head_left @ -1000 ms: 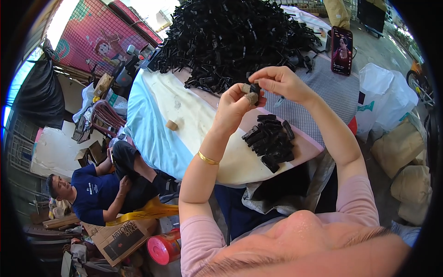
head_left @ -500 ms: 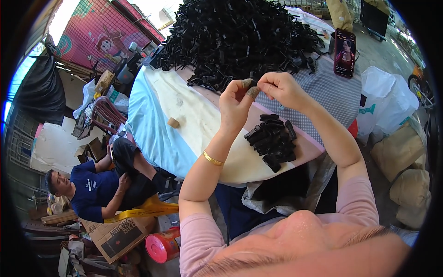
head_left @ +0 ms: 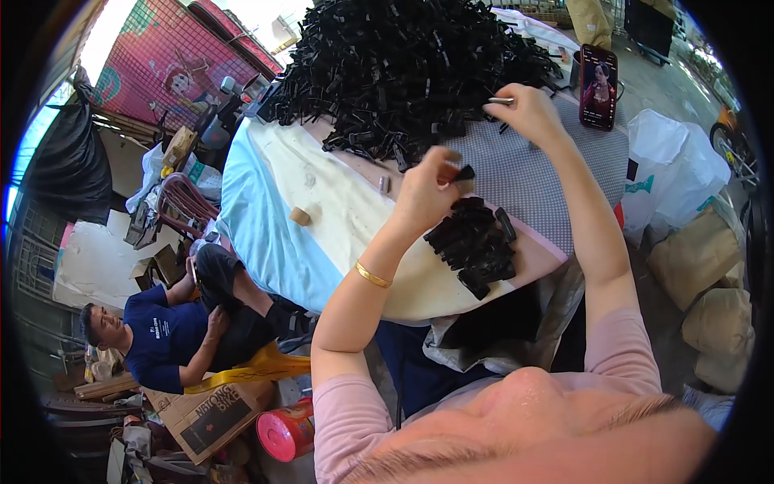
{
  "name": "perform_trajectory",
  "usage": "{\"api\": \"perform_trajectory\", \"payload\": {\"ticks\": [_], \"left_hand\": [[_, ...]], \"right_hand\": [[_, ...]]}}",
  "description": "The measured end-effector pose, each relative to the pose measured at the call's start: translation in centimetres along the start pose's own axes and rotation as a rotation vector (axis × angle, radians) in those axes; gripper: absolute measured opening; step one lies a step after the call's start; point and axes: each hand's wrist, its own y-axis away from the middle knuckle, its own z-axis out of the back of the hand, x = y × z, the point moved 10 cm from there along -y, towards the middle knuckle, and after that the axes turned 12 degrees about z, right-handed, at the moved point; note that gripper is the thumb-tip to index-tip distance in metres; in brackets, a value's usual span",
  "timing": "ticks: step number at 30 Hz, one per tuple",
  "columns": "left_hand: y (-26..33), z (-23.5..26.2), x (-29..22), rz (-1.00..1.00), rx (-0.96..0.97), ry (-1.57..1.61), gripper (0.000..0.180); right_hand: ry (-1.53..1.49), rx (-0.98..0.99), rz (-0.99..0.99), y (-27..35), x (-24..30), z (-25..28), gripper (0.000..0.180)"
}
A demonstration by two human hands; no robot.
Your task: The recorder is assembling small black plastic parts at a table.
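1. The left hand (head_left: 426, 192) pinches a small black plastic piece (head_left: 465, 172) between thumb and forefinger; its grip is closed on that piece, just above the small stack of finished black pieces (head_left: 476, 246).
2. The right hand (head_left: 532, 113) has drawn away from the left, where half a second ago the two met over one piece; it now sits at two o'clock from the left hand, its grip closed on a thin metal pin (head_left: 500, 101).
3. That parting suggests one piece is done and a fresh part has been fetched.
4. The pin's long axis lies roughly level, pointing toward nine o'clock.
5. At twelve o'clock lies the big heap of black parts (head_left: 403, 64) on the surface (head_left: 322, 218); a phone (head_left: 597, 85) stands at one o'clock.
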Motion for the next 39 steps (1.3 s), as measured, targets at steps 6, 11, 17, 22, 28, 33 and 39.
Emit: {"api": "perform_trajectory", "payload": {"ticks": [6,11,17,22,28,33,39], "left_hand": [[1.3,-3.4,-0.9,-0.050,0.324,-0.123,0.024],[1.1,-2.9,-1.7,-0.078,0.256,-0.096,0.025],[0.9,1.9,-3.0,-0.347,-0.263,-0.240,0.049],[2.0,2.7,-4.5,-0.399,-0.395,-0.329,0.068],[1.7,2.2,-4.6,-0.501,-0.257,-0.360,0.071],[0.4,3.1,-2.1,-0.240,-0.117,0.349,0.053],[-0.4,3.0,-0.4,-0.086,-0.047,0.547,0.042]], "right_hand": [[0.418,0.090,-0.143,-0.6,-3.8,-0.4,0.021],[0.558,0.151,-0.066,-1.0,-4.9,-2.1,0.015],[0.187,-0.032,-0.010,-0.5,-1.5,-0.9,0.022],[-0.577,0.248,-0.129,1.9,3.8,-5.9,0.020],[-0.791,0.395,0.005,3.7,8.4,-7.4,0.019],[-0.845,0.478,-0.073,4.1,8.3,-7.2,0.027],[-0.864,0.248,0.147,3.3,9.6,-5.3,0.020]]}}
